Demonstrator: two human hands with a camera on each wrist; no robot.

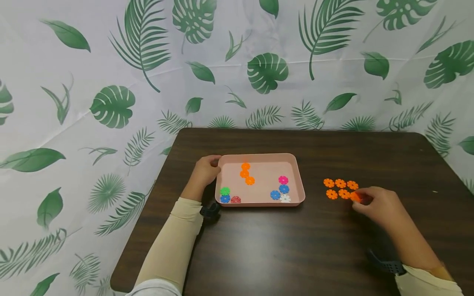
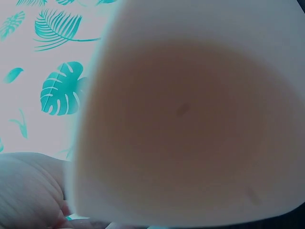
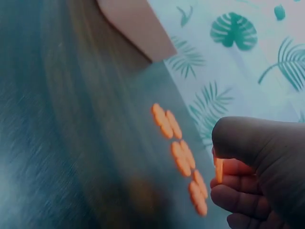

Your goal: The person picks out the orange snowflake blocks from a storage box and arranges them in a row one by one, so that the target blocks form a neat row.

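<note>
A pink rectangular tray stands on the table, and my left hand holds its left rim near the far corner. Inside lie flower-shaped plastic discs: orange ones, a green one, blue ones, a red one, a pink one and a white one. Between thumb and fingers my right hand pinches an orange disc. Just left of it, several more orange discs form two rows on the table. A pale blurred shape covers most of the left wrist view.
The dark wooden table reaches back to a white cloth printed with green leaves. Each wrist wears a black strap, the left one close to the tray's near-left corner. Table surface separates the tray from the orange rows.
</note>
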